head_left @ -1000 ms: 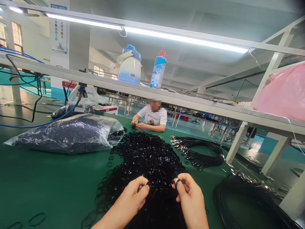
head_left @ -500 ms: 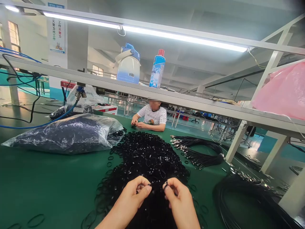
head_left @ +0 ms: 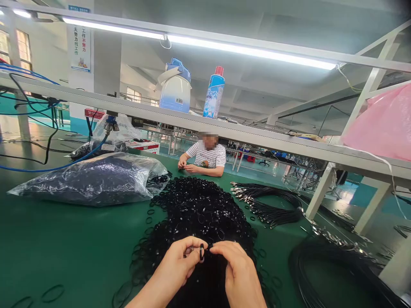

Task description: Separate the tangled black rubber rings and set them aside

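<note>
My left hand pinches a small black ring upright between thumb and forefinger; its other fingers are curled in. Close on the right, my right hand has its fingers stretched toward that ring. The right fingertips are beside a small dark piece that I cannot make out against the pile. The right thumb is apart from the fingertips. Under both hands spreads a large heap of black rings on the green tabletop.
A clear plastic bag with dark contents lies left of the heap. Black cable bundles are coiled at right. Overhead, a shelf holds a jug and a spray can. A co-worker sits opposite.
My right hand has moved left to my left hand, and its fingers have straightened from a pinch. The ring in my left hand now stands upright in view.
</note>
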The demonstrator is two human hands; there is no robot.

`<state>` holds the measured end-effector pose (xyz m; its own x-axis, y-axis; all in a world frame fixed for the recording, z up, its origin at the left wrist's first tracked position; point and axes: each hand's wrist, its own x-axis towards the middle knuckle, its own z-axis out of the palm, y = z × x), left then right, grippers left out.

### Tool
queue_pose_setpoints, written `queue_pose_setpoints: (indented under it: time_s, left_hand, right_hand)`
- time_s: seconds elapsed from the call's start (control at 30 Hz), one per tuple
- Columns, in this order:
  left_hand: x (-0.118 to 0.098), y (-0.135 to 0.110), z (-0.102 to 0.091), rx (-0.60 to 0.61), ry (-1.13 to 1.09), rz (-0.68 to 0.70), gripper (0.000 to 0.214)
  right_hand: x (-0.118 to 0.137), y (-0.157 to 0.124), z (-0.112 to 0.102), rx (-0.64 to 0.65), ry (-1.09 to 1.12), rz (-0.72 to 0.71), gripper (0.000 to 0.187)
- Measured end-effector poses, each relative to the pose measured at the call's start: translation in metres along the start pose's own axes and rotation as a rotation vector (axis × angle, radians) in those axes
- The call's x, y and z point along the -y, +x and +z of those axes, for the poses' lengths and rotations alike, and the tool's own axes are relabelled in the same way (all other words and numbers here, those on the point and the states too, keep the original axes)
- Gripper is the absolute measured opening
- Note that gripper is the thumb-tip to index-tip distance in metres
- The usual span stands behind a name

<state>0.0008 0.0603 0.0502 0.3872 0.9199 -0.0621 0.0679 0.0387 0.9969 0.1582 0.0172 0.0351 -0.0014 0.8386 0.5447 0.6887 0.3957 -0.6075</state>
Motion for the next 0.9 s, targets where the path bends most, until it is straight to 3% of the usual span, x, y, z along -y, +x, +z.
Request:
queue_pose_setpoints:
  time_s: [0.17,0.27,0.33,0.43,0.57,0.7,0.9]
  left_hand:
    - [0.005,0.0,0.003,-0.017,-0.035,-0.019,0.029]
    - [0.007,0.0,0.004,0.012,-0.003,-0.021,0.022]
    - [0.006,0.0,0.003,0.029,0.008,-0.006,0.02]
    - [0.001,-0.001,0.001,0.036,0.081,0.06,0.017]
    - [-0.007,-0.006,-0.002,-0.033,0.3,0.201,0.015]
    - [-0.012,-0.01,-0.002,-0.034,0.395,0.199,0.014]
    - [-0.02,-0.015,0.0,0.007,0.406,0.151,0.014]
  right_hand:
    - [0.013,-0.002,0.005,0.01,-0.012,-0.003,0.017]
    - [0.015,-0.004,0.013,-0.024,-0.037,0.011,0.011]
    - [0.013,-0.005,0.017,-0.039,-0.014,0.047,0.01]
    - [0.008,-0.003,0.017,0.011,0.147,0.216,0.012]
    - [0.004,0.002,0.008,0.063,0.345,0.4,0.018]
    - [0.006,0.003,0.003,0.058,0.439,0.423,0.018]
    - [0.008,0.002,0.013,0.026,0.431,0.402,0.02]
